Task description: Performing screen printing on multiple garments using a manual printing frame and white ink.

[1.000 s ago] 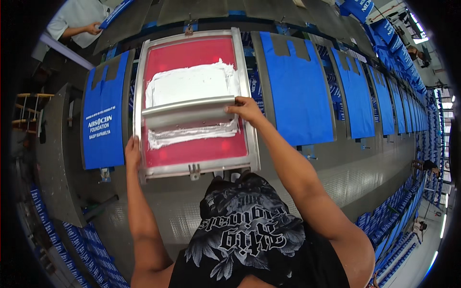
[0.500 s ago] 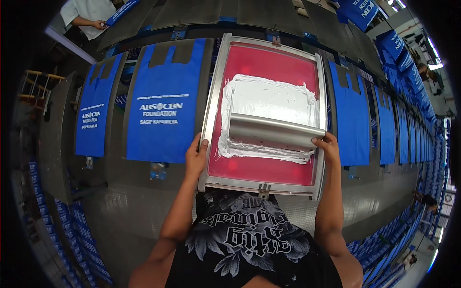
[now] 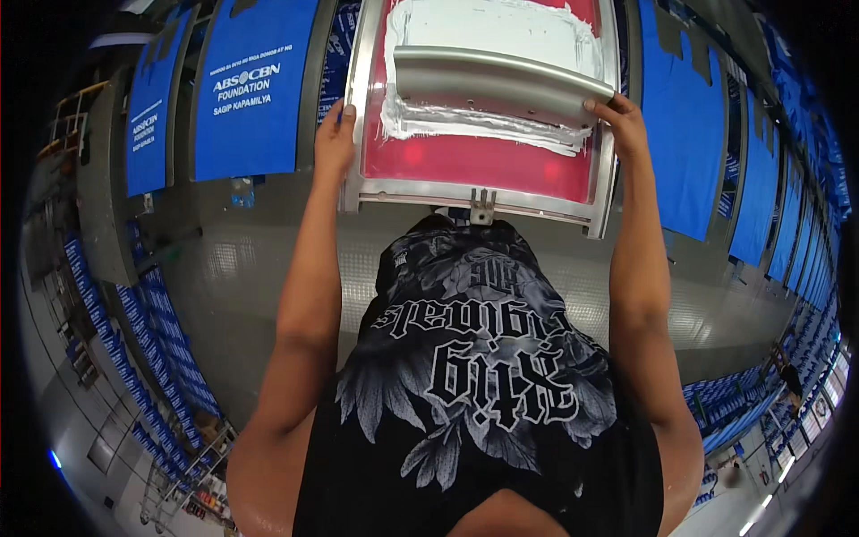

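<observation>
A metal-framed printing screen with red mesh lies before me at the top of the view. White ink covers a large patch of the mesh. Across the ink rests a long metal squeegee, its length running left to right. My left hand is closed on the frame's left rail. On the opposite side, my right hand is closed at the right rail, its thumb against the squeegee's right end. The screen's far end is cut off by the picture edge.
Blue bags with white print lie on dark boards to the left. Unprinted-looking blue bags lie on boards to the right. A metal clip sits at the frame's near edge. Stacked blue bags line the floor.
My view has tilted down, so the screen, bags and both hands appear higher. The gap between the screen and the printed bag on its left looks wider. Both hands keep their holds.
</observation>
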Tool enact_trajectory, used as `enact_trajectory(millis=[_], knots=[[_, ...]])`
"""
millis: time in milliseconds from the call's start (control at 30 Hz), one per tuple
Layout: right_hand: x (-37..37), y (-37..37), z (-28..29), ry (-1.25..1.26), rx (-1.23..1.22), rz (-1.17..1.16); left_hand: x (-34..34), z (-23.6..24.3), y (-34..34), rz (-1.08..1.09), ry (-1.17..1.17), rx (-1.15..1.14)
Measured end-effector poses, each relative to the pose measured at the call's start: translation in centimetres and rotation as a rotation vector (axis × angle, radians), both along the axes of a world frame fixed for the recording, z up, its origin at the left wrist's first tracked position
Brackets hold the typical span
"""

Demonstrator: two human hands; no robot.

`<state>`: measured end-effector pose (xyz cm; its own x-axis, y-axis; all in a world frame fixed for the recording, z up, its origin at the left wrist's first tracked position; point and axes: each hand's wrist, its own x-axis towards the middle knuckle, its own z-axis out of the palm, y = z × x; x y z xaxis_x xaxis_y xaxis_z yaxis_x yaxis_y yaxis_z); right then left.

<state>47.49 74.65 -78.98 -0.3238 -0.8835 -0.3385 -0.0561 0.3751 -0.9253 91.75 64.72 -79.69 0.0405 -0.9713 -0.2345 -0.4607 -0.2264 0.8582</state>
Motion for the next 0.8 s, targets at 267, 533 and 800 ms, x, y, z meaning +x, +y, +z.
enact_trajectory(millis=[267,533,800], knots=[[1.3,0.6,0.2,-0.070,-0.028,0.008,-0.4,0.7,0.8,0.005,0.117,0.031],[1.2,0.9,-0.3,-0.031,0.010,0.014,-0.2,0.6,0.7,0.003,0.137,0.005],[4.9,2.7,7.7,0.954,0.170,0.546,-2.5,6.4,0.3,-0.320,-0.646,-0.575]])
